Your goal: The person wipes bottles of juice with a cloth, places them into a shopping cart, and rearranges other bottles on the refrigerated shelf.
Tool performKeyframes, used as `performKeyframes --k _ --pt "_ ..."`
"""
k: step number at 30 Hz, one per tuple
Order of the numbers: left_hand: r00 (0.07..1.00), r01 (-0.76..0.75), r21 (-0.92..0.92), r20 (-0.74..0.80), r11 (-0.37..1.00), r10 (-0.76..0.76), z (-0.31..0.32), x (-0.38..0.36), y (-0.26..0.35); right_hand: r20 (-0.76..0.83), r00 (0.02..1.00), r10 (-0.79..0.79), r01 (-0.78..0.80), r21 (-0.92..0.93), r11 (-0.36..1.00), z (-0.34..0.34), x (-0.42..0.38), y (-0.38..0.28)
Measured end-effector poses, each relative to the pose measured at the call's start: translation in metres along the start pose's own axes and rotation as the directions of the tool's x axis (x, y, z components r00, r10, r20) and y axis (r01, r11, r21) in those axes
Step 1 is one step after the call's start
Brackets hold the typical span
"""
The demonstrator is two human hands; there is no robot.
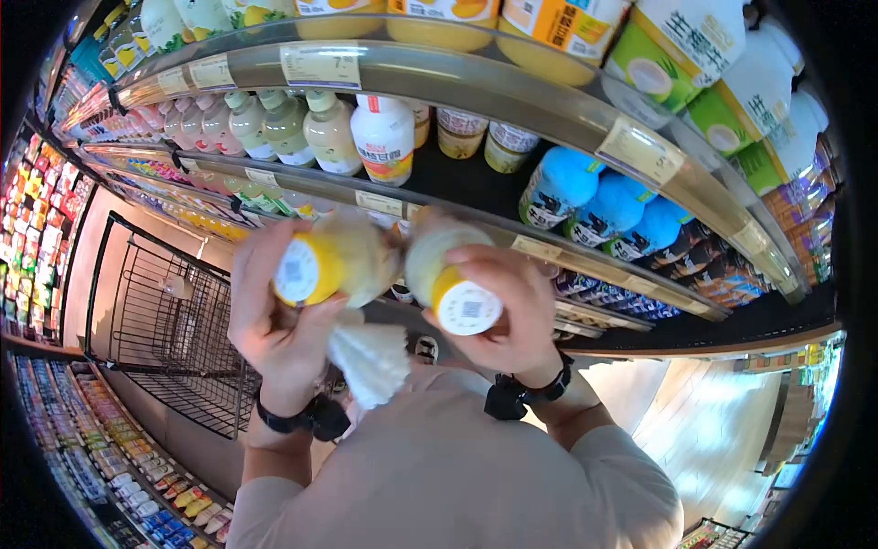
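Observation:
My left hand is closed around a bottle with a yellow cap, whose top carries a round white QR-code label. A crumpled white cloth or tissue hangs just below those fingers. In my right hand is a second bottle, also yellow-capped with a white QR label facing me. Both bottles tilt with their caps toward me and their bases close together, in front of the shelf. Motion blurs their bodies, so their contents and side labels are unreadable.
A shelf edge with price tags curves across the top. Behind it stand a white bottle, blue-wrapped bottles and coconut drink bottles. A black wire shopping cart is at left, beside more stocked shelves.

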State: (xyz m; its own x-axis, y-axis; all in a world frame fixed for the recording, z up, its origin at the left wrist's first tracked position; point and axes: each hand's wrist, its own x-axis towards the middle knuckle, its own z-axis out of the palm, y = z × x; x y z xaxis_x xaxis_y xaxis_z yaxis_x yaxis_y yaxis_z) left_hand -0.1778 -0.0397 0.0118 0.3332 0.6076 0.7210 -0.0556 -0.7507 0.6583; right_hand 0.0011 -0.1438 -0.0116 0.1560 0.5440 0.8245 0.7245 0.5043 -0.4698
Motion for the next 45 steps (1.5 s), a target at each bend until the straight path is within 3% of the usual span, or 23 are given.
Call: performKeyframes --k 2,4,7,10,12,13,18,23,26,28,30,32,34,37,41,45 --pt "0.989 0.140 -0.090 -0.040 0.986 -0.144 -0.016 -0.015 -0.018 0.123 0.986 0.112 -0.124 0.091 0.988 0.018 0.002 0.002" --pt "0.980 0.184 -0.048 -0.069 0.982 -0.187 -0.034 -0.034 -0.030 0.229 0.961 0.156 -0.180 0.092 0.979 0.041 0.003 0.002" --pt "0.947 0.299 0.004 -0.122 0.954 -0.296 -0.066 -0.053 -0.042 0.353 0.928 0.122 -0.193 0.176 0.965 0.080 -0.002 0.008" --pt "0.904 0.390 -0.051 -0.170 0.919 -0.393 -0.110 -0.077 -0.065 0.353 0.935 0.000 -0.081 0.216 0.973 0.115 -0.008 0.008" --pt "0.858 0.434 -0.105 -0.255 0.895 -0.446 -0.140 -0.089 -0.070 0.421 0.907 -0.009 -0.101 0.236 0.966 0.142 -0.008 0.006" --pt "0.874 0.413 -0.044 -0.260 0.910 -0.410 -0.155 -0.090 -0.070 0.424 0.905 0.005 -0.125 0.257 0.958 0.154 -0.006 0.002" --pt "0.786 0.524 0.054 -0.415 0.850 -0.458 -0.224 -0.109 -0.079 0.408 0.913 -0.005 -0.123 0.285 0.951 0.214 0.007 -0.016" --pt "0.741 0.611 0.159 -0.458 0.776 -0.490 -0.275 -0.145 -0.114 0.425 0.904 0.052 -0.217 0.350 0.911 0.286 0.001 -0.024" --pt "0.739 0.652 0.266 -0.433 0.710 -0.516 -0.294 -0.164 -0.148 0.442 0.893 0.091 -0.252 0.320 0.913 0.335 -0.009 -0.025" --pt "0.737 0.664 0.304 -0.423 0.684 -0.528 -0.301 -0.167 -0.163 0.491 0.871 -0.028 -0.137 0.297 0.945 0.370 -0.019 -0.023" --pt "0.790 0.607 0.592 -0.377 0.530 -0.484 -0.308 -0.188 -0.200 0.560 0.828 0.016 -0.197 0.265 0.944 0.401 -0.040 -0.019" --pt "0.786 0.612 0.571 -0.365 0.547 -0.499 -0.305 -0.195 -0.221 0.724 0.688 0.049 -0.168 0.092 0.982 0.426 -0.055 -0.018" --pt "0.733 0.646 0.597 -0.309 0.476 -0.606 -0.302 -0.211 -0.245 0.723 0.685 0.083 -0.160 0.039 0.986 0.451 -0.079 -0.006" --pt "0.689 0.667 0.608 -0.281 0.432 -0.668 -0.297 -0.233 -0.272 0.781 0.618 0.092 -0.025 -0.098 0.995 0.478 -0.109 0.013" --pt "0.589 0.723 0.598 -0.271 0.347 -0.761 -0.292 -0.238 -0.283 0.796 0.545 0.262 -0.101 -0.248 0.964 0.483 -0.125 0.022" --pt "0.609 0.713 0.594 -0.262 0.372 -0.749 -0.291 -0.236 -0.288 0.841 0.513 0.173 0.037 -0.223 0.974 0.477 -0.116 0.023"
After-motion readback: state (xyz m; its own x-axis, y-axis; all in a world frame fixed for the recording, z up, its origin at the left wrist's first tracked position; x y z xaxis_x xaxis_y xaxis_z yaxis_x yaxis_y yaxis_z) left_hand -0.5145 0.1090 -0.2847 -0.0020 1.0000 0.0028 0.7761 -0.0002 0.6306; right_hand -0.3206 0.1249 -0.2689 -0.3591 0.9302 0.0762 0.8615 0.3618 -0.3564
